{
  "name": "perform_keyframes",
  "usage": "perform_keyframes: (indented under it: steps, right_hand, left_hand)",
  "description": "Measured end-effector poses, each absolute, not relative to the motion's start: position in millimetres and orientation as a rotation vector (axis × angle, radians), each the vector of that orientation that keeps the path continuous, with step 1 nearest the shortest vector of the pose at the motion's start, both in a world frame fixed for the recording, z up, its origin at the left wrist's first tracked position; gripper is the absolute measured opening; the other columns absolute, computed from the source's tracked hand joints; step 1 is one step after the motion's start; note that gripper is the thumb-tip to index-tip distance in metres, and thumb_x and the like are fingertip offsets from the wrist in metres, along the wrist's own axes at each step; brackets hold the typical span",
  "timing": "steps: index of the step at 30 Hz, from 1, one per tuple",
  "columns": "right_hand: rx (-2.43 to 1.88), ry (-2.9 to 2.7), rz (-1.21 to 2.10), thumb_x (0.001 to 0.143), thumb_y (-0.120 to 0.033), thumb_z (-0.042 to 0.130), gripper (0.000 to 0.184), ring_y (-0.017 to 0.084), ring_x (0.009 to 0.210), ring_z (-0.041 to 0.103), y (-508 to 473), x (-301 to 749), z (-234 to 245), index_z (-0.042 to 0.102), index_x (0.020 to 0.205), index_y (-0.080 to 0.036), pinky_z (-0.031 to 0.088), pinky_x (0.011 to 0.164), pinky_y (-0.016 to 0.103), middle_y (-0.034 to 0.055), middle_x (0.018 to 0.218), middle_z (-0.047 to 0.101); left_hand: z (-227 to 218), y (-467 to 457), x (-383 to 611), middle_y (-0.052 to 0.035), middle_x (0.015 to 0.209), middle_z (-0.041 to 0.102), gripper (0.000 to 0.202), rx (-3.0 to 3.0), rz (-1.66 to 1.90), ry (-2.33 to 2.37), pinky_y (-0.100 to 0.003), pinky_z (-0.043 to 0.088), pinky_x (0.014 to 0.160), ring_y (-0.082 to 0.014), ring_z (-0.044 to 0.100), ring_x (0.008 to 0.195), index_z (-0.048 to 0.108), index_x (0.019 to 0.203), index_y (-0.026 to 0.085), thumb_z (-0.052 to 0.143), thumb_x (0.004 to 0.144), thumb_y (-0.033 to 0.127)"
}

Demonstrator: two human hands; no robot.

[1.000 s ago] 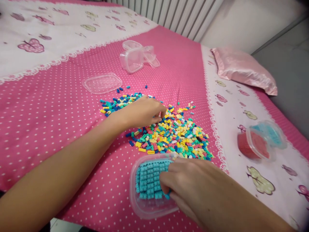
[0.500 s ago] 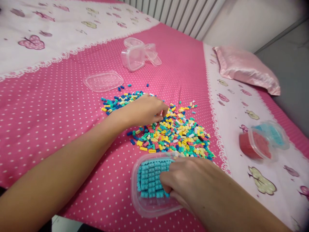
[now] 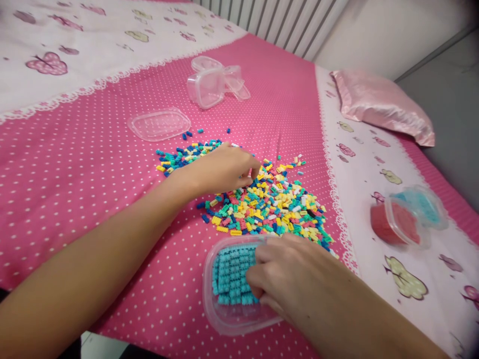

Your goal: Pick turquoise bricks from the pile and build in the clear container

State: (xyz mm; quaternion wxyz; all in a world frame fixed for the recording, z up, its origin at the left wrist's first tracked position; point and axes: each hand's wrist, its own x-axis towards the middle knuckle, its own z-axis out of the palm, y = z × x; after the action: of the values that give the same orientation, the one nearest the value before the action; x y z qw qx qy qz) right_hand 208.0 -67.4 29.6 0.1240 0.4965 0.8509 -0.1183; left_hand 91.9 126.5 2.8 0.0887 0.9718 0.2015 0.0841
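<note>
A heap of small mixed-colour toy bricks lies on the pink dotted bedspread. My left hand rests on the heap's left side, fingers pinched together over the bricks; what they pinch is too small to name. Near the bed's front edge stands a clear plastic tub filled with light-blue bricks. My right hand lies over the tub's right side, fingers curled down onto the blue bricks.
A clear lid lies beyond the heap. Empty clear tubs sit farther back. At the right stand a tub of red bricks and a tub of blue bricks. A pink satin pillow lies at the back right.
My right hand has shifted slightly back across the blue bricks in the tub. My left hand stays on the heap, barely moved.
</note>
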Motion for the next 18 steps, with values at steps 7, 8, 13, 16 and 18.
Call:
perform_keyframes:
  steps: [7,8,13,16,18]
  right_hand:
    - [1.427,2.555,-0.233,0.075,-0.008,0.063,0.026,0.016,0.053,0.049,-70,210,32,0.058,0.056,-0.025,0.031,0.055,0.034,-0.0027,0.056,0.059]
    - [1.421,2.560,-0.238,0.075,-0.008,0.063,0.026,0.016,0.052,0.048,-70,210,32,0.058,0.056,-0.026,0.031,0.055,0.034,-0.0031,0.055,0.058]
    - [1.435,2.574,-0.181,0.070,-0.012,0.068,0.025,0.019,0.051,0.050,-70,208,28,0.057,0.053,-0.027,0.026,0.053,0.037,-0.0021,0.054,0.059]
    - [1.451,2.582,-0.191,0.071,-0.013,0.071,0.026,0.020,0.053,0.054,-70,212,31,0.058,0.053,-0.027,0.028,0.053,0.037,-0.0021,0.057,0.061]
    - [1.471,2.603,-0.288,0.073,-0.015,0.073,0.021,0.020,0.060,0.059,-69,221,40,0.062,0.060,-0.026,0.033,0.055,0.036,-0.0022,0.065,0.065]
  left_hand:
    - [4,126,92,-0.0033,0.097,0.075,0.016,2.898,0.268,0.605,-0.031,0.037,0.076,-0.0197,0.066,0.088,0.071,0.101,0.021,0.058,0.091,0.022]
    - [5,125,93,-0.0034,0.097,0.075,0.017,2.896,0.268,0.609,-0.030,0.037,0.076,-0.0196,0.066,0.088,0.071,0.100,0.020,0.057,0.091,0.021]
    - [7,124,94,-0.0043,0.093,0.075,0.018,2.882,0.283,0.623,-0.030,0.038,0.075,-0.0195,0.066,0.085,0.072,0.099,0.019,0.055,0.093,0.020]
    - [7,126,93,-0.0049,0.095,0.075,0.021,2.837,0.321,0.677,-0.030,0.039,0.075,-0.0189,0.066,0.085,0.073,0.102,0.019,0.056,0.091,0.017]
    - [9,128,91,-0.0041,0.090,0.075,0.023,2.786,0.397,0.726,-0.028,0.038,0.071,-0.0169,0.064,0.078,0.074,0.103,0.019,0.058,0.088,0.014]
